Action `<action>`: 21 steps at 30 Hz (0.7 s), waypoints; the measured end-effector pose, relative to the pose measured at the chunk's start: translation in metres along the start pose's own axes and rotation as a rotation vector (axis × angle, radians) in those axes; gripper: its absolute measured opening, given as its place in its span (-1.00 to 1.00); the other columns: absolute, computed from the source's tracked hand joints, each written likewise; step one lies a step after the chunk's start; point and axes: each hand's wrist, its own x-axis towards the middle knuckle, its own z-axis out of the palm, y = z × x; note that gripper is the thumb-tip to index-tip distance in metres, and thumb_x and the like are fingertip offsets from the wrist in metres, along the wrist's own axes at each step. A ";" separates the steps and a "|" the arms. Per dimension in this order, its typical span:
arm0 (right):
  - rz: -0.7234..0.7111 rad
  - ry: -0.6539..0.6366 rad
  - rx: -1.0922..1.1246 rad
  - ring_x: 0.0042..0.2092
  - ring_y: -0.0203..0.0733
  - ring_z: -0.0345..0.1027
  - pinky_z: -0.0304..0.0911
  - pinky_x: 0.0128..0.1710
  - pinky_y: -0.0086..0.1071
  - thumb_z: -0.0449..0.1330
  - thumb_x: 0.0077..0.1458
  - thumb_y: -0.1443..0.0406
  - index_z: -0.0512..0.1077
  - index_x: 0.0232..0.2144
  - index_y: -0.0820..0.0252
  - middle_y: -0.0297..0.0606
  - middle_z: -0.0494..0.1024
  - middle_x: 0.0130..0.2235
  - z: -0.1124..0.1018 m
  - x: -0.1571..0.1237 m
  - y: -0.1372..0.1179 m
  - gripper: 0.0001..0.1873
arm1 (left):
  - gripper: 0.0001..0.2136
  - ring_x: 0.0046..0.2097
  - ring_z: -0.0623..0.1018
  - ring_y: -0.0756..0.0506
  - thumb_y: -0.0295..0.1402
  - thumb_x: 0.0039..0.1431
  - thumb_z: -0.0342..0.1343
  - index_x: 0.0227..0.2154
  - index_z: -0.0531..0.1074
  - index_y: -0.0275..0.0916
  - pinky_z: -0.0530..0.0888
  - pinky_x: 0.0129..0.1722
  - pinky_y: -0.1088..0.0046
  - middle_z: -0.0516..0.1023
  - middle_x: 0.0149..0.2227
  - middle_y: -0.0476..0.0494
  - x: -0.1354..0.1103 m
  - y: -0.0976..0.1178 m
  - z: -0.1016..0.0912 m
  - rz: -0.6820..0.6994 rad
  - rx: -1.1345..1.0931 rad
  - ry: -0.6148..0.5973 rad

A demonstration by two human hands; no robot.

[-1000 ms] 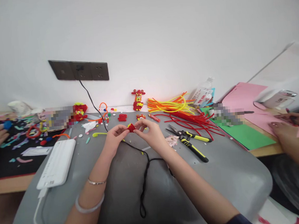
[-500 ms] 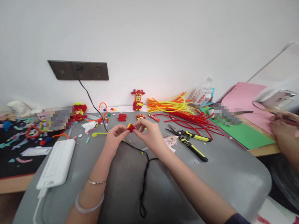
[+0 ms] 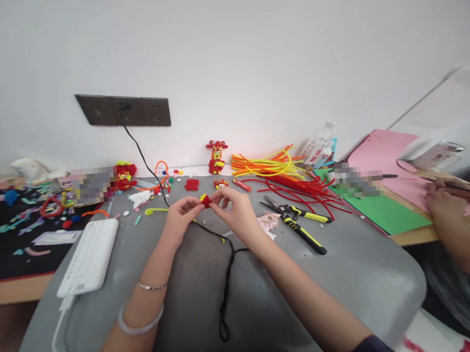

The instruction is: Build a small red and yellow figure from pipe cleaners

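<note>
Between the fingertips of both hands is a small red and yellow fuzzy piece (image 3: 206,201), apparently bent pipe cleaner. My left hand (image 3: 182,217) pinches its left side, while my right hand (image 3: 234,211) pinches the right side. Just beyond the hands lie a coiled red pipe cleaner (image 3: 192,185) and a partly hidden red and yellow figure head (image 3: 220,184). A finished-looking red and yellow figure (image 3: 216,157) stands upright against the wall. To the left of my left hand is a yellow-green pipe cleaner piece (image 3: 156,210).
Yellow and orange pipe cleaners (image 3: 264,164) and red ones (image 3: 305,189) lie back right, near open pliers (image 3: 299,225). A white power bank (image 3: 89,257) lies left. A black cord (image 3: 228,285) crosses the grey table (image 3: 349,281). At right, another person's hands (image 3: 446,197) rest over pink paper (image 3: 383,153).
My hands keep their pinch on the red and yellow piece in almost the same place. The other person's hand at right has shifted slightly.
</note>
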 end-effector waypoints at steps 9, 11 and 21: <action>-0.010 0.007 -0.019 -0.40 -0.29 0.29 0.18 -0.29 -0.40 0.22 0.05 0.38 0.46 -0.37 0.10 -0.40 0.54 -0.37 0.000 -0.001 -0.003 -0.92 | -0.78 -0.35 0.48 -0.04 -0.22 -0.12 0.36 -0.45 0.53 -0.22 0.39 -0.29 0.45 0.55 -0.43 -0.03 0.000 -0.002 -0.001 -0.005 0.006 -0.004; -0.012 0.010 -0.003 -0.38 -0.26 0.30 0.21 -0.27 -0.38 0.20 0.06 0.37 0.48 -0.35 0.10 -0.37 0.56 -0.35 -0.001 -0.002 -0.003 -0.91 | -0.78 -0.37 0.45 -0.03 -0.22 -0.11 0.35 -0.44 0.53 -0.22 0.37 -0.32 0.47 0.53 -0.44 -0.02 0.000 -0.003 -0.002 0.003 0.018 0.003; -0.028 0.016 0.121 -0.38 -0.24 0.33 0.25 -0.28 -0.35 0.16 0.07 0.37 0.53 -0.36 0.15 -0.29 0.60 -0.34 -0.005 -0.001 0.002 -0.86 | -0.79 -0.39 0.42 0.00 -0.23 -0.12 0.36 -0.45 0.54 -0.22 0.33 -0.37 0.51 0.51 -0.47 0.01 0.001 -0.004 -0.002 -0.010 -0.012 0.017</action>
